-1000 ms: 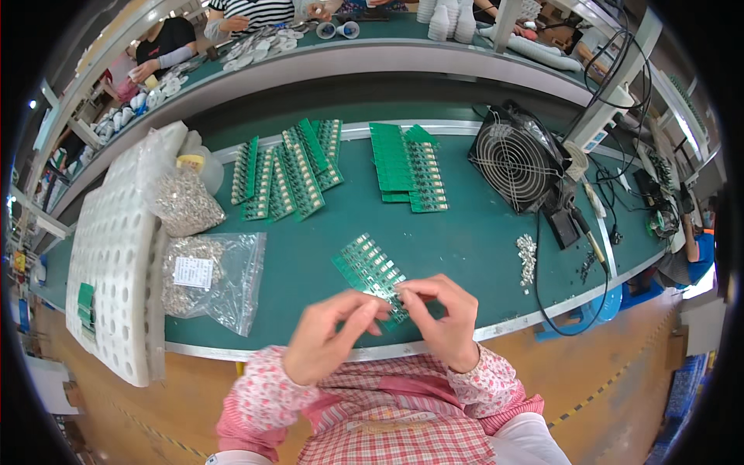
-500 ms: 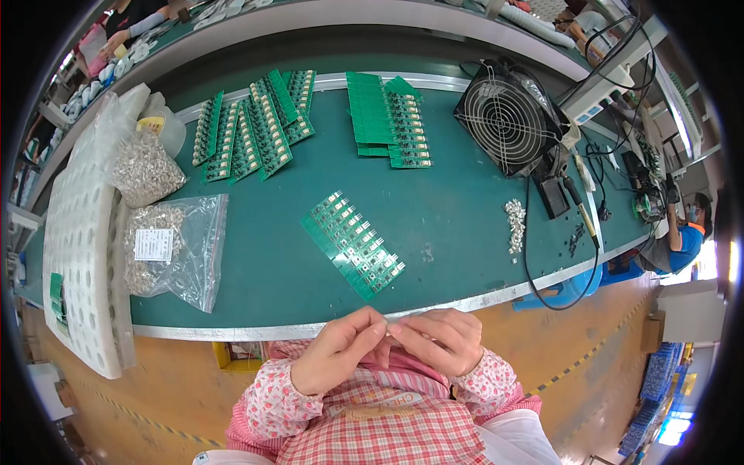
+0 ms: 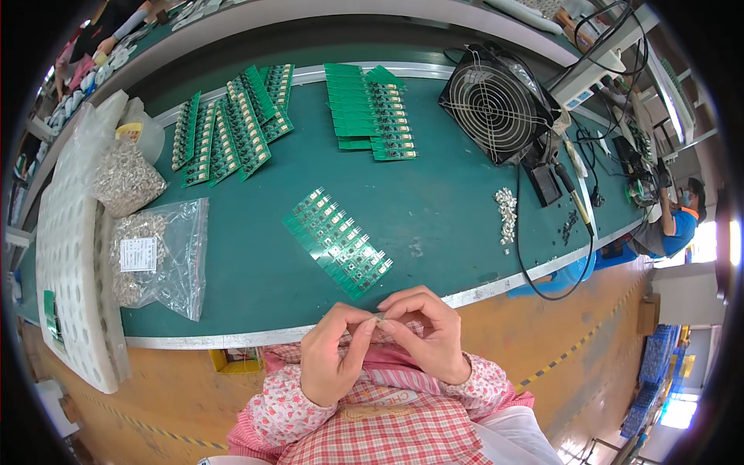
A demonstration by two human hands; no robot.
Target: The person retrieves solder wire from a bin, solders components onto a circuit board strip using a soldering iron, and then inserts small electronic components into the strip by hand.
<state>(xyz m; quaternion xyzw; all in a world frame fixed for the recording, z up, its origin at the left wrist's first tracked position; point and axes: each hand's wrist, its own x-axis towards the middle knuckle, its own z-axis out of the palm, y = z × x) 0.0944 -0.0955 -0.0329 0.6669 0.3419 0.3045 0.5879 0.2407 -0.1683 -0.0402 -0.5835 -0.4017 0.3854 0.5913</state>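
Observation:
My left hand (image 3: 337, 353) and my right hand (image 3: 418, 333) meet at the bench's front edge, fingertips pinched together around a tiny item (image 3: 378, 319) that is too small to make out. Just beyond them a green circuit board panel (image 3: 338, 242), fitted with rows of small parts, lies at a slant on the mat. At the back are stacks of similar boards (image 3: 232, 132) and a second group (image 3: 355, 101). A pile of small silvery parts (image 3: 507, 213) lies to the right.
Bags of small parts (image 3: 128, 178) and a perforated white foam tray (image 3: 70, 271) fill the left end. A black fan (image 3: 496, 105), soldering iron (image 3: 580, 203) and cables occupy the right. A co-worker (image 3: 673, 231) in blue is at far right; another works at upper left.
Both hands have left the board panel, which stays lying on the mat, and have moved down to the bench's edge, fingertips together. The whole view has shifted as the head moved.

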